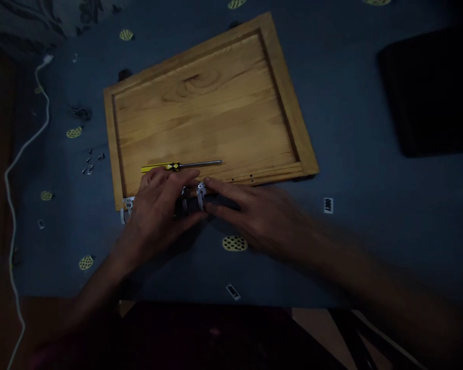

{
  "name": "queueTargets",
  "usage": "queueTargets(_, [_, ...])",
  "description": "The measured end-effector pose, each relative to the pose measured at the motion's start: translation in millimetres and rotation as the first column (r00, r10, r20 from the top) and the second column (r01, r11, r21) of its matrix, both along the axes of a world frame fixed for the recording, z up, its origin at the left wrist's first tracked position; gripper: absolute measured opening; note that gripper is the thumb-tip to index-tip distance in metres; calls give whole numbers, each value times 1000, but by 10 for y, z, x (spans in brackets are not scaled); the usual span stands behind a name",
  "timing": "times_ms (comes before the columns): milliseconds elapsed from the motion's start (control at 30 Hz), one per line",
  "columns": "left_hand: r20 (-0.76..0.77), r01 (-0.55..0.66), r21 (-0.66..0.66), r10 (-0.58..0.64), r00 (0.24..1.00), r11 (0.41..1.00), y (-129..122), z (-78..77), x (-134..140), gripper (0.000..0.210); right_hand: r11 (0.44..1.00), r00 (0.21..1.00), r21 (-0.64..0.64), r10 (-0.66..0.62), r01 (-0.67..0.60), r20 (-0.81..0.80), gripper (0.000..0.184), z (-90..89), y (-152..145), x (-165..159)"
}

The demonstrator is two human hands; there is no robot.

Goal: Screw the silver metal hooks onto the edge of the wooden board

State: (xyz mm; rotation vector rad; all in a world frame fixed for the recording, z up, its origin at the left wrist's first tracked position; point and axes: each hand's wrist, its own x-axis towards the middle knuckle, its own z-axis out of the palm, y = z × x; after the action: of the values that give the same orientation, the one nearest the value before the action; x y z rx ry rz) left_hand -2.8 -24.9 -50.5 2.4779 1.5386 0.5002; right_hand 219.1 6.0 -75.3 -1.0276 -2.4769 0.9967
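Note:
A framed wooden panel (200, 118) lies tilted on the blue cloth. My right hand (262, 213) is closed, thumb and forefinger pinching a small metal hook (201, 191) with a screw head showing, at the panel's near edge. My left hand (158, 200) curls over the same edge, its fingers on the wood and its thumb stretched below toward the hook; its palm side is hidden. Beside that hand, a second metal hook (128, 203) sits at the panel's left corner. A yellow-handled screwdriver (200, 163) lies on the panel just beyond my left fingers.
Several loose screws (88, 162) lie left of the panel, below a small dark clump (80, 112). A white cable (8, 205) runs down the cloth's left side. On the right is a large dark flat object (427, 92). The table's front edge is near my body.

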Motion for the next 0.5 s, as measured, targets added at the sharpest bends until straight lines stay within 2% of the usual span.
queueTargets(67, [5,5,10,-5,1000,1000,4,-2,0,53,998,1000,-56,-25,25,-11,40,7,4,1])
queueTargets(200, [-2,6,21,-6,1000,1000,3,0,10,53,998,998,44,56,-55,-41,33,-15,2,17])
queueTargets(333, [-1,7,23,-7,1000,1000,10,4,19,54,1000,1000,21,19,-19,-9,34,-35,-9,6])
queueTargets(500, [7,-3,29,3,1000,1000,-3,-12,5,56,987,1000,160,20,-20,0,31,-58,-30,25])
